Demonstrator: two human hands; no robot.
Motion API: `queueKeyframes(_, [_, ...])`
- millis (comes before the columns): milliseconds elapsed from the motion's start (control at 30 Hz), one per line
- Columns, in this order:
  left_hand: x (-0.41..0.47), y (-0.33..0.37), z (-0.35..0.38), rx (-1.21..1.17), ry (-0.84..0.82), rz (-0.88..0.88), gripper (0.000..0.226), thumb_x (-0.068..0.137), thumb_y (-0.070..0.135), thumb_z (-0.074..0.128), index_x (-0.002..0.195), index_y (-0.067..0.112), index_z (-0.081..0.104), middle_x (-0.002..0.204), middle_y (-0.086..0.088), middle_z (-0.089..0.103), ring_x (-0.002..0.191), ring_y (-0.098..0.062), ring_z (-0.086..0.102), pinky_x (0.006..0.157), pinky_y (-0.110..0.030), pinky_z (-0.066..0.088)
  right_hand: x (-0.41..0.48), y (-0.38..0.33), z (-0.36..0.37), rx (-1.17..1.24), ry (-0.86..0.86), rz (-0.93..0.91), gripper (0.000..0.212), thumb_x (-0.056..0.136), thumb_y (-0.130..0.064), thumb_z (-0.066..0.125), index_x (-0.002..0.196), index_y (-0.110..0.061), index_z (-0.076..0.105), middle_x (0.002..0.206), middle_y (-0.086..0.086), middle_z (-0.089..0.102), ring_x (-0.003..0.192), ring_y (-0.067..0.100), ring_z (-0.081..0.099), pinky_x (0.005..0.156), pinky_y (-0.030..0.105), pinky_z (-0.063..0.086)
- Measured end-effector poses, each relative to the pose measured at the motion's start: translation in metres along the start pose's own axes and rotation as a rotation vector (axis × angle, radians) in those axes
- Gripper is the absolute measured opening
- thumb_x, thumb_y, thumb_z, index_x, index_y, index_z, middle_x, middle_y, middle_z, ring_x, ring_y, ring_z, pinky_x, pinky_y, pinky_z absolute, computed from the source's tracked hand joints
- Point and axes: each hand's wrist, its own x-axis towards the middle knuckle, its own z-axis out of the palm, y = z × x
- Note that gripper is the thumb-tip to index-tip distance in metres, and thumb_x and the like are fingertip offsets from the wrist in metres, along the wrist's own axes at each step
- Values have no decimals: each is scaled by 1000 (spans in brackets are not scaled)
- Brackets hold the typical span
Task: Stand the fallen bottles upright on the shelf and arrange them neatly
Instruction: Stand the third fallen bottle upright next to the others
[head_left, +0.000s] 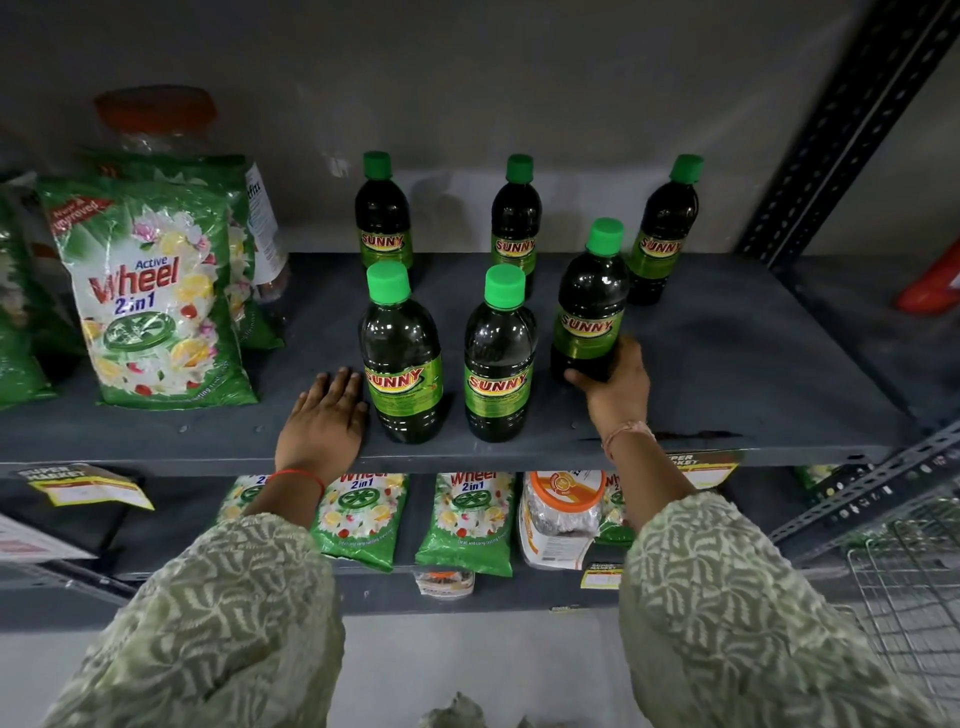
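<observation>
While right hand (615, 387) grips it | bottle (589, 306) upright, dark, green-capped

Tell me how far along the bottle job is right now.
Nearly done. All six Sunny bottles stand upright; none lies fallen. Three form a back row; two stand at the front. In hand: the right hand grips the base of the sixth bottle, which sits behind the front row. The left hand rests flat on the shelf. Left: bring that bottle level with the front pair.
</observation>
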Motion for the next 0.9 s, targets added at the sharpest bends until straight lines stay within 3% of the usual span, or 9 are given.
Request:
queueKeyframes(167, [-1, 0, 0, 15, 0, -5, 50, 97, 28, 25, 145, 17, 14, 158, -2, 12, 146, -22, 7, 120, -38, 9, 6, 6, -6, -25, -158, 4, 83, 75, -2, 70, 143, -10, 23, 144, 10, 42, 134, 22, 37, 104, 21, 25])
queueKeyframes(233, [0, 0, 1, 17, 3, -6, 50, 97, 28, 25, 145, 17, 14, 158, -2, 11, 146, -22, 7, 120, -37, 8, 5, 3, -3, 5, -158, 12, 105, 63, -15, 82, 144, -9, 16, 149, 11, 33, 137, 22, 32, 113, 32, 25])
queueKeyframes(267, [0, 0, 1, 18, 4, -4, 50, 97, 28, 25, 145, 17, 14, 158, -2, 12, 146, -22, 7, 120, -37, 8, 5, 2, -2, -4, -137, 10, 110, 55, -22, 87, 142, -7, 20, 148, 14, 35, 135, 23, 35, 112, 35, 29])
queueKeyframes(367, [0, 0, 0, 15, -1, -4, 50, 97, 28, 25, 145, 17, 14, 158, -2, 11, 146, -22, 7, 120, -37, 8, 1, 0, 4, -68, -45, -15, 81, 56, -15, 86, 123, -2, 42, 128, 19, 52, 118, 27, 50, 94, 23, 37])
queueKeyframes(500, [-1, 1, -1, 6, -17, -9, 50, 98, 28, 24, 145, 17, 13, 158, -2, 10, 146, -23, 6, 120, -38, 8, -16, 2, -1, -105, -33, -27, 65, 66, -12, 79, 122, -5, 45, 124, 16, 56, 116, 29, 52, 88, 22, 35])
queueKeyframes(700, [0, 1, -1, 18, -8, -2, 51, 97, 28, 23, 145, 15, 14, 158, -4, 12, 146, -25, 8, 120, -40, 9, -56, 19, -15, -160, -13, -88, 68, 68, -20, 79, 125, -5, 44, 121, 17, 57, 113, 32, 53, 92, 37, 43])
queueKeyframes(900, [0, 2, -1, -14, 20, -8, 50, 97, 27, 25, 145, 15, 17, 158, -4, 16, 145, -25, 11, 120, -40, 11, -59, 14, -17, -174, -29, -88, 66, 69, -20, 78, 124, -4, 44, 120, 17, 58, 113, 32, 53, 91, 33, 41])
